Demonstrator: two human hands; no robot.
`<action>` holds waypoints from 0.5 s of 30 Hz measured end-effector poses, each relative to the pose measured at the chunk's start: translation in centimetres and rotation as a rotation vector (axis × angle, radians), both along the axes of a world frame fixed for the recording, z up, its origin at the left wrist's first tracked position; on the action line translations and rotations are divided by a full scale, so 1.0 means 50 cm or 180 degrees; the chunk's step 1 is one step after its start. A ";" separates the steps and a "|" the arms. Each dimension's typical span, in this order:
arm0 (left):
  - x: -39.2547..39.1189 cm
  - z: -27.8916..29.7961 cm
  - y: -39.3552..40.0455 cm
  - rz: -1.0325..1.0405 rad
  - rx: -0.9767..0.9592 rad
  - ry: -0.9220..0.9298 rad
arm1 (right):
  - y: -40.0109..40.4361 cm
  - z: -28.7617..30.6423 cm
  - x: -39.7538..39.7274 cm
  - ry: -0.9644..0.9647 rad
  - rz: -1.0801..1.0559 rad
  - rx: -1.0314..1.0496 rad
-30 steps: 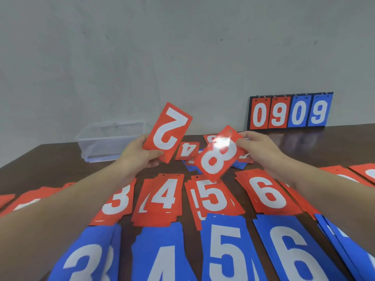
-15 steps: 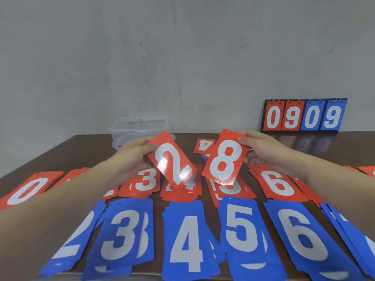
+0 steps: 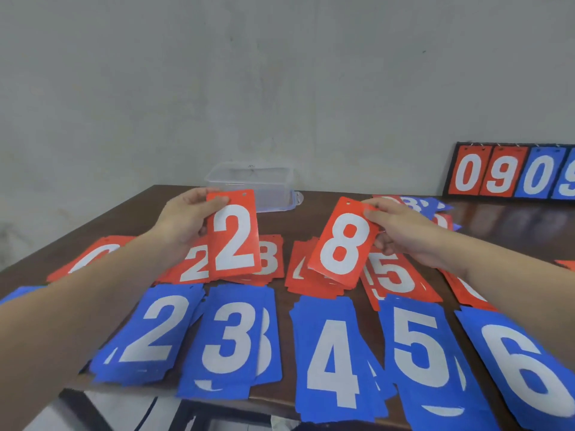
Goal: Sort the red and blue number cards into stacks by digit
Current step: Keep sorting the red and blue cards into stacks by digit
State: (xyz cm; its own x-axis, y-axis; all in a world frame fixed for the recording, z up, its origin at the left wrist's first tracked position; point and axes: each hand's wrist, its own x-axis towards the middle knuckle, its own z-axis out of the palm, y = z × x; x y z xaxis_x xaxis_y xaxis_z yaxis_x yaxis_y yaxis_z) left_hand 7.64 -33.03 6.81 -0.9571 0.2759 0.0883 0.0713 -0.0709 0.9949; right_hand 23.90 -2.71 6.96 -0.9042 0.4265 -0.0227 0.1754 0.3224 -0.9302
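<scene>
Grey plaster wall [image 3: 280, 73] rises behind a dark brown table [image 3: 513, 222] spread with number cards. At the far side the left hand [image 3: 183, 222] pinches the top edge of a red 2 card [image 3: 235, 237], thumb on its face, holding it upright above the red 2 stack [image 3: 193, 265]. The right hand [image 3: 401, 228] grips the upper corner of a red 8 card [image 3: 342, 244], tilted rightward and raised over the red 4 stack [image 3: 298, 272]. Beside those lie the red 3 stack [image 3: 270, 256], the red 5 stack [image 3: 395, 275] and a red 0 card [image 3: 90, 256] at far left. Nearer the table's front edge sit the blue 2 stack [image 3: 152, 331], blue 3 stack [image 3: 230, 340], blue 4 stack [image 3: 333, 359], blue 5 stack [image 3: 420, 349] and blue 6 stack [image 3: 522, 368]. Unsorted mixed cards [image 3: 432, 209] lie past the right hand. A clear plastic box [image 3: 264, 185] stands by the wall, and a scoreboard [image 3: 513, 172] reading 0909 leans at right.
</scene>
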 end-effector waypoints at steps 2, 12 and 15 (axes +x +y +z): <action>-0.020 -0.010 -0.022 0.0090 -0.0002 -0.0042 | -0.015 -0.011 -0.025 -0.0088 0.0059 -0.0020; -0.111 -0.059 -0.082 0.0416 -0.0742 0.0224 | -0.078 -0.046 -0.151 -0.0269 0.0437 -0.0172; -0.140 -0.078 -0.080 0.0511 -0.1182 0.0479 | -0.077 -0.053 -0.178 -0.0261 0.0458 -0.0088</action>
State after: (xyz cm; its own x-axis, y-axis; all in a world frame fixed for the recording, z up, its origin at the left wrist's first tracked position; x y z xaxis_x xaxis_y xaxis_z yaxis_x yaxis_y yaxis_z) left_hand 0.62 -37.01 2.90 -0.9745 0.1639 0.1530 0.1986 0.3138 0.9285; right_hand 15.02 -6.57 4.29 -0.9505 0.2910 -0.1088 0.2049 0.3242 -0.9235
